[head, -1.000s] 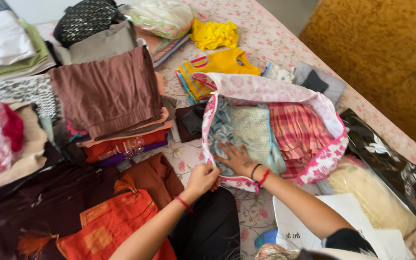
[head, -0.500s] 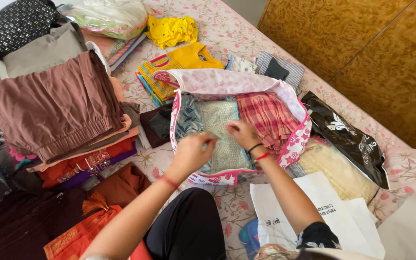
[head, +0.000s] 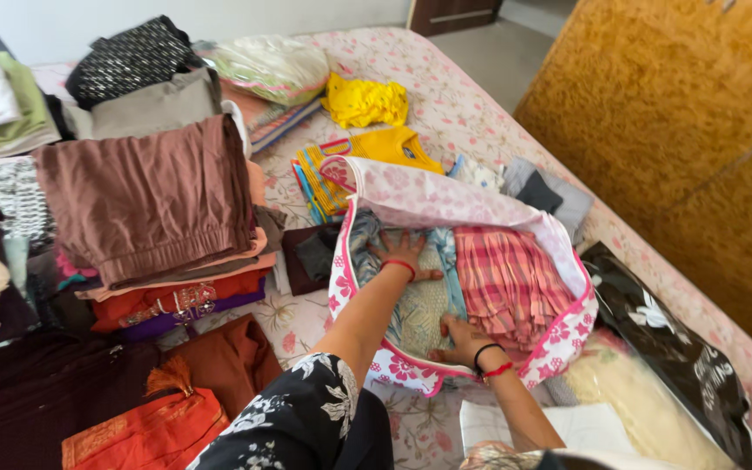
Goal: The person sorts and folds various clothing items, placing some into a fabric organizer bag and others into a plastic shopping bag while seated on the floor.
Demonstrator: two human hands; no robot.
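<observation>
An open pink and white floral storage bag (head: 567, 335) lies on the bed, filled with folded clothes. My left hand (head: 402, 251) lies flat with fingers spread on the blue and green patterned cloth (head: 426, 300) at the bag's far side. My right hand (head: 465, 338) presses on the same cloth near the bag's front rim. A red checked cloth (head: 508, 283) fills the bag's right half. Neither hand grips anything.
A stack of folded clothes topped by a brown garment (head: 150, 196) stands left of the bag. Yellow clothes (head: 367, 100) lie behind it, a black plastic bag (head: 681, 348) to the right, an orange cloth (head: 141, 431) front left. A wooden cupboard (head: 681, 96) borders the bed.
My left hand has reached further into the bag to its far side. My right hand has drawn back towards the bag's front rim. The camera has shifted.
</observation>
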